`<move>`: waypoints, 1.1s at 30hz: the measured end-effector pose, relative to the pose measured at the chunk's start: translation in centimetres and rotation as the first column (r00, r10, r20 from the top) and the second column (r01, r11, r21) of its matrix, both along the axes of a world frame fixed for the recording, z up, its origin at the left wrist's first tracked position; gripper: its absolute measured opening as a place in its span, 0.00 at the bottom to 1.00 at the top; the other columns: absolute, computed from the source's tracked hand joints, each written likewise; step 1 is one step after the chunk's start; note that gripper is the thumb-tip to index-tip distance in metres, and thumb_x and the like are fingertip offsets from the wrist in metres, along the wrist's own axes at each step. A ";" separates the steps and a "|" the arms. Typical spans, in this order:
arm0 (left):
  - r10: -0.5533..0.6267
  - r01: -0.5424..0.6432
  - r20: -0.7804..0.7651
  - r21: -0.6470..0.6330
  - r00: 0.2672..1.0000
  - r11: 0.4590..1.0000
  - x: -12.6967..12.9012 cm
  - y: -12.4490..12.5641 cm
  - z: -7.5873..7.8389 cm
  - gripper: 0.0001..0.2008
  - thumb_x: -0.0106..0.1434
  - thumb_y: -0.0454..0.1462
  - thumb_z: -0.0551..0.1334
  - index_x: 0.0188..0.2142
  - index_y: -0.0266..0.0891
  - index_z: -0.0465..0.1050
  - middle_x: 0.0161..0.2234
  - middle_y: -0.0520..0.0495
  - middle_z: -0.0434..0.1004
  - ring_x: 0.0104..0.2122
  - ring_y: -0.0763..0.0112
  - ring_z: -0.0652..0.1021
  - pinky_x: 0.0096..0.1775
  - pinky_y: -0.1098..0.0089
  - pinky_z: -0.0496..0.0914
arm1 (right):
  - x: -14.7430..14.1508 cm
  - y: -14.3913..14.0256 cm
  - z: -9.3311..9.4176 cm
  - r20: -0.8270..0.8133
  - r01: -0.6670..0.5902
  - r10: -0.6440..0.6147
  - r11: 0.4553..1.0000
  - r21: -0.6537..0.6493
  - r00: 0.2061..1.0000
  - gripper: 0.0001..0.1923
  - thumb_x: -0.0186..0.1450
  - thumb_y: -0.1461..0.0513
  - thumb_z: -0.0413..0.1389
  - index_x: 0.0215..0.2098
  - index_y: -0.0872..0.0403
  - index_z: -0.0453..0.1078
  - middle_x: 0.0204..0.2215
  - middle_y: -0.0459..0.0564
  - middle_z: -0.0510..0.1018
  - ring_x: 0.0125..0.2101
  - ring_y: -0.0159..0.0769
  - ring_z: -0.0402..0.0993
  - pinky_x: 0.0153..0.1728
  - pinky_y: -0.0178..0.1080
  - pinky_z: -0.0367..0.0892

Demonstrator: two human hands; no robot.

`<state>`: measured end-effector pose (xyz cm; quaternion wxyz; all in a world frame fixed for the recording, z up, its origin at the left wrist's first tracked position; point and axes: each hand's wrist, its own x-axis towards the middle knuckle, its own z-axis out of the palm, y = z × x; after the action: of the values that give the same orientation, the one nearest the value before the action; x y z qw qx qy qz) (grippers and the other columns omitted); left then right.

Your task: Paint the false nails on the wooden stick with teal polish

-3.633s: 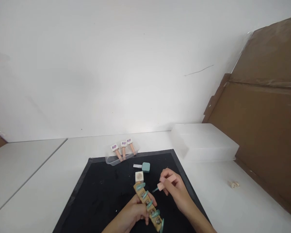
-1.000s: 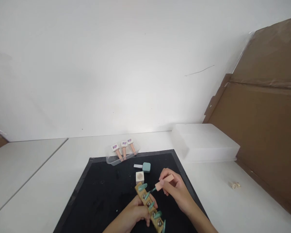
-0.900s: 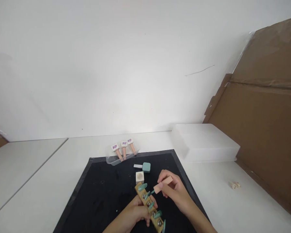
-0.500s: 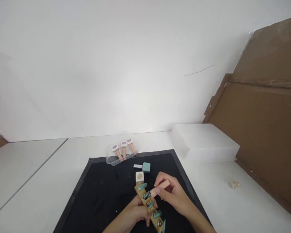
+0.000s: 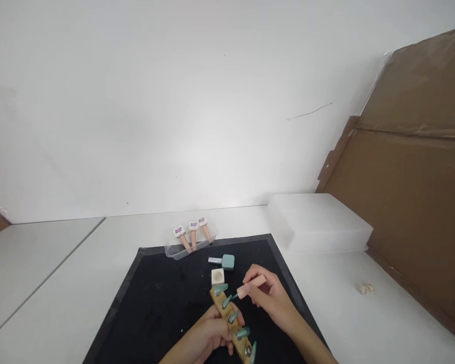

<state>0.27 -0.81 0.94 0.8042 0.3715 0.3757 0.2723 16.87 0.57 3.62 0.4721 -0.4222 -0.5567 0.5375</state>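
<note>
Brush drawn back, pointing lower left, long axis slanted

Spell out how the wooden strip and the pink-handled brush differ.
The wooden strip is in the left hand, the pink-handled brush in the right hand. The strip is longer than the brush. The strip slants down rightward in the picture; the brush, down leftward. Both show green: the strip's nail tips, the brush's tip.

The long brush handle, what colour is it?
The long brush handle is peach pink; the head view shows it.
</note>
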 end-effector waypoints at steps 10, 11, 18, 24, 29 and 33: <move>0.013 -0.012 0.043 -0.029 0.999 1.000 -0.1 0.2 -0.7 0.11 0.38 0.29 0.55 0.25 0.35 0.69 0.19 0.53 0.68 0.19 0.76 0.68 0.24 0.73 0.62 | -0.1 0.3 -0.4 -0.066 0.067 -0.071 0.996 -0.056 0.995 0.09 0.56 0.58 0.57 0.24 0.54 0.64 0.17 0.40 0.66 0.16 0.25 0.55 0.17 0.30 0.53; 0.012 -0.011 0.037 -0.027 0.999 1.000 -0.1 0.2 -0.7 0.11 0.38 0.29 0.55 0.25 0.35 0.69 0.19 0.53 0.67 0.19 0.76 0.67 0.24 0.73 0.62 | -0.1 0.3 -0.5 -0.078 0.075 -0.079 0.996 -0.054 0.994 0.10 0.56 0.57 0.57 0.24 0.54 0.64 0.17 0.40 0.66 0.16 0.25 0.55 0.17 0.30 0.53; -0.018 0.024 -0.133 0.038 0.991 0.999 0.3 -0.3 0.4 0.14 0.36 0.28 0.55 0.26 0.34 0.69 0.22 0.52 0.68 0.24 0.73 0.69 0.26 0.71 0.63 | -0.1 0.4 -1.0 -0.138 0.063 -0.075 0.994 -0.089 0.988 0.14 0.57 0.53 0.56 0.24 0.55 0.62 0.14 0.39 0.62 0.15 0.24 0.54 0.16 0.29 0.53; -0.081 0.091 -0.199 0.042 0.977 0.995 0.5 -0.4 0.7 0.15 0.34 0.26 0.54 0.27 0.35 0.67 0.25 0.52 0.70 0.23 0.75 0.67 0.24 0.72 0.60 | -0.4 0.3 -0.8 -0.167 0.026 -0.049 0.990 -0.141 0.985 0.17 0.55 0.51 0.57 0.22 0.56 0.62 0.14 0.38 0.61 0.13 0.23 0.53 0.14 0.29 0.51; -0.098 0.111 -0.202 0.054 0.975 0.992 0.6 -0.4 0.7 0.15 0.35 0.27 0.55 0.27 0.35 0.66 0.24 0.54 0.69 0.22 0.76 0.67 0.25 0.72 0.61 | -0.3 0.4 -1.0 -0.125 -0.006 -0.012 0.991 -0.136 0.992 0.18 0.55 0.50 0.57 0.21 0.56 0.62 0.13 0.38 0.60 0.13 0.23 0.53 0.14 0.29 0.51; -0.106 0.119 -0.207 0.049 0.972 0.992 0.7 -0.4 0.9 0.15 0.36 0.27 0.55 0.27 0.35 0.66 0.24 0.53 0.68 0.22 0.76 0.67 0.25 0.72 0.61 | -0.2 0.5 -1.3 -0.087 -0.021 0.009 0.990 -0.143 0.996 0.18 0.55 0.50 0.57 0.22 0.56 0.62 0.13 0.38 0.61 0.13 0.23 0.53 0.14 0.29 0.52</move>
<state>0.95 -1.21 1.86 0.7638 0.4424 0.4261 0.1980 16.62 1.03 2.28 0.4599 -0.4273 -0.4991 0.5973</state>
